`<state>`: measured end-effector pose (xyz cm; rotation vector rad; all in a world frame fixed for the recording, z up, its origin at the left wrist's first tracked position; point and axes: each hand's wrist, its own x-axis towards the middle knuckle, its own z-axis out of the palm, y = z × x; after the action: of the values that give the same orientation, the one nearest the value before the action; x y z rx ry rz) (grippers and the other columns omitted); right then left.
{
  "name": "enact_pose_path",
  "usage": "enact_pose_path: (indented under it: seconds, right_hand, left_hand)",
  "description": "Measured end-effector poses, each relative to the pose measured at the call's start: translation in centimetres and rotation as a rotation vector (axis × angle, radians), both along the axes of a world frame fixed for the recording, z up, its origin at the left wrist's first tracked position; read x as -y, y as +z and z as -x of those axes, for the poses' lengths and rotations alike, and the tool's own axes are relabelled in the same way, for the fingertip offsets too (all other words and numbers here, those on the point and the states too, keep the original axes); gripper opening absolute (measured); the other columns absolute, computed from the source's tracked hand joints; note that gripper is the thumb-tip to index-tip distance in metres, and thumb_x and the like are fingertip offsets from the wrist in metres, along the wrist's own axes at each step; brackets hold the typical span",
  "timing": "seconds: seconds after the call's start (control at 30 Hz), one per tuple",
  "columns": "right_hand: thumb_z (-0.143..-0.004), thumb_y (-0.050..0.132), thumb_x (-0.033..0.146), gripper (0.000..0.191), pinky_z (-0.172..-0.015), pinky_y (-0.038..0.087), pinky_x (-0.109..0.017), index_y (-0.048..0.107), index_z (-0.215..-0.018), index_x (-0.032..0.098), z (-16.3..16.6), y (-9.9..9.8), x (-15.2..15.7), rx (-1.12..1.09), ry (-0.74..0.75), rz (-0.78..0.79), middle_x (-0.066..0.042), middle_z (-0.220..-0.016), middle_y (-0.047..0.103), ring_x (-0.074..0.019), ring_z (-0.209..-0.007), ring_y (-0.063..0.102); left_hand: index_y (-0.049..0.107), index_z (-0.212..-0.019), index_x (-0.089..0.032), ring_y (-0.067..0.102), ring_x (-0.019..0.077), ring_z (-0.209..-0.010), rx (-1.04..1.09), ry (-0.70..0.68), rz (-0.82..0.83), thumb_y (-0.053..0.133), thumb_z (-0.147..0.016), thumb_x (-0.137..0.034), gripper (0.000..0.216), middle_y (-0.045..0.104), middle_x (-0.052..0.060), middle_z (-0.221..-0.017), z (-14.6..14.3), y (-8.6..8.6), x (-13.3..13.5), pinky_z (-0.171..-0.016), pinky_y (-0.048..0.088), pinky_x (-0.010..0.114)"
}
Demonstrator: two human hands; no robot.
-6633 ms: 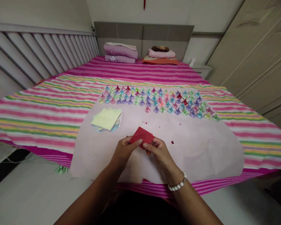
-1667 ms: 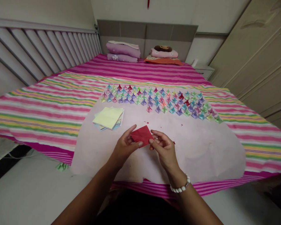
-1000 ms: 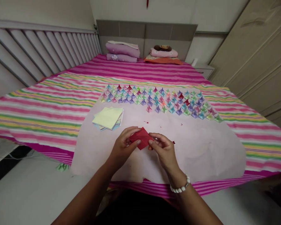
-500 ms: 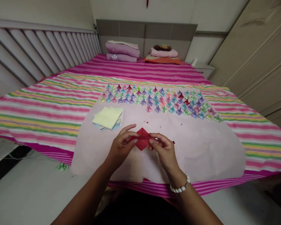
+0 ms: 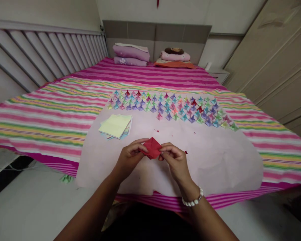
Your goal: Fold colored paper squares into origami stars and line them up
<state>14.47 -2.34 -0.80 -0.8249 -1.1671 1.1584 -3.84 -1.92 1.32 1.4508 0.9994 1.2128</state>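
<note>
A small piece of folded red origami paper [image 5: 152,148] is held up between my two hands, in a diamond-like shape with creases. My left hand [image 5: 130,154] pinches its left corner between thumb and fingers. At the opposite corner, my right hand [image 5: 172,156] grips it the same way, with a white bead bracelet [image 5: 193,202] on that wrist. Under the hands lies a large pale sheet [image 5: 215,160]. Left of them rests a stack of square coloured papers [image 5: 115,126], pale yellow on top.
Rows of small folded paper pieces [image 5: 168,107] in many colours stand along the sheet's far side. Tiny red scraps [image 5: 186,152] dot the sheet. A striped bedspread [image 5: 40,113] lies below it. Folded bedding [image 5: 130,55] sits by the headboard [image 5: 140,33]. A green paper bundle [image 5: 67,179] is at lower left.
The red paper has changed from a flat diamond with a visible middle fold to a tilted, bulkier shape. My left fingers, raised before, have closed down onto its left corner.
</note>
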Motion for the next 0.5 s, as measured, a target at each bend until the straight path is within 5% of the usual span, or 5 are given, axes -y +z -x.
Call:
enact_pose_path:
  seconds: [0.2, 0.5]
  right_hand:
    - [-0.076, 0.066, 0.016, 0.008, -0.055, 0.048, -0.025, 0.071, -0.075, 0.022, 0.07, 0.17, -0.01, -0.012, 0.009, 0.008, -0.001, -0.088, 0.062, -0.009, -0.057, 0.06]
    - [-0.075, 0.067, 0.02, 0.01, -0.054, 0.045, -0.025, 0.07, -0.084, 0.021, -0.01, 0.22, -0.01, 0.054, -0.028, 0.115, 0.002, -0.062, 0.062, -0.0109, -0.053, 0.056]
  left_hand:
    - [0.072, -0.08, -0.019, 0.065, 0.0169, -0.086, -0.019, -0.069, 0.024, 0.061, -0.077, -0.017, 0.012, 0.071, 0.005, -0.089, -0.16, 0.08, 0.08, -0.08, 0.052, 0.032]
    - [0.071, -0.104, -0.019, 0.063, 0.0226, -0.098, -0.159, -0.127, 0.146, 0.067, -0.076, -0.033, 0.032, 0.071, 0.008, -0.104, -0.03, 0.8, 0.58, -0.087, 0.048, 0.036]
